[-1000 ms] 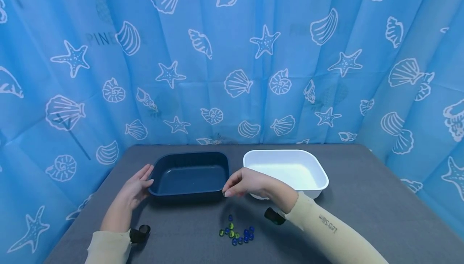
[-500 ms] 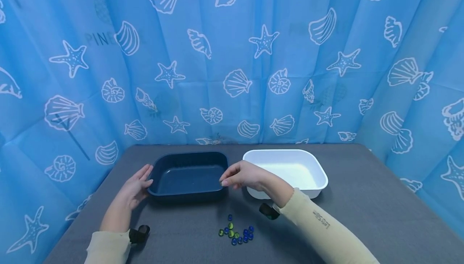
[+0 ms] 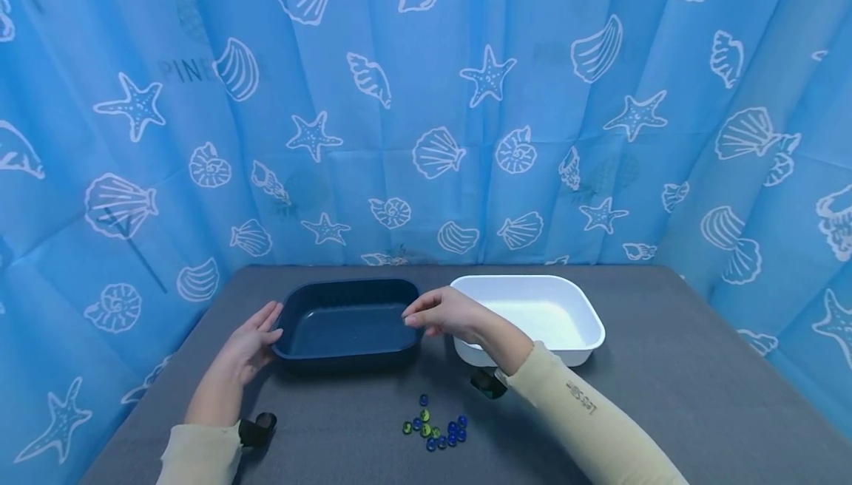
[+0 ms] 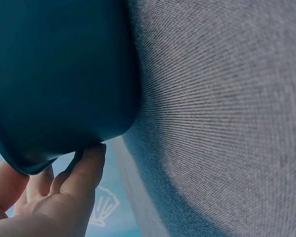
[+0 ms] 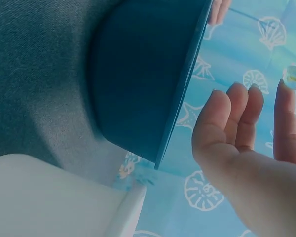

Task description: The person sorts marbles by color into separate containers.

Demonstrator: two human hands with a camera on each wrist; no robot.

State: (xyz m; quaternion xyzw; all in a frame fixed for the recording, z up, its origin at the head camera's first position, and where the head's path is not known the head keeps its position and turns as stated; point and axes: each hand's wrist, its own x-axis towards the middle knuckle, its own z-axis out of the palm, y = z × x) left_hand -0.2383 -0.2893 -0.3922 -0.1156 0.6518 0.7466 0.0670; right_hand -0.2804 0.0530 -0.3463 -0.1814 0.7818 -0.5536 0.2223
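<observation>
Loose blue and yellow-green marbles (image 3: 452, 441) lie on the grey table (image 3: 346, 433), close to the person. Beyond, the left hand (image 3: 248, 344) angles forward, fingers unclenched, resting against the left end of a dark blue tray (image 3: 346, 358). The right hand (image 3: 447, 315), wrist arched, pinches a clear marble (image 5: 291, 77) above that tray's right end; behind hangs a shell-print curtain (image 3: 393, 100)

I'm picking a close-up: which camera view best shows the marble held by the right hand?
The right wrist view: the marble appears close up in the right hand, yellowish inside. In the head view it's too tiny to distinguish; the left wrist view lacks it.
</observation>
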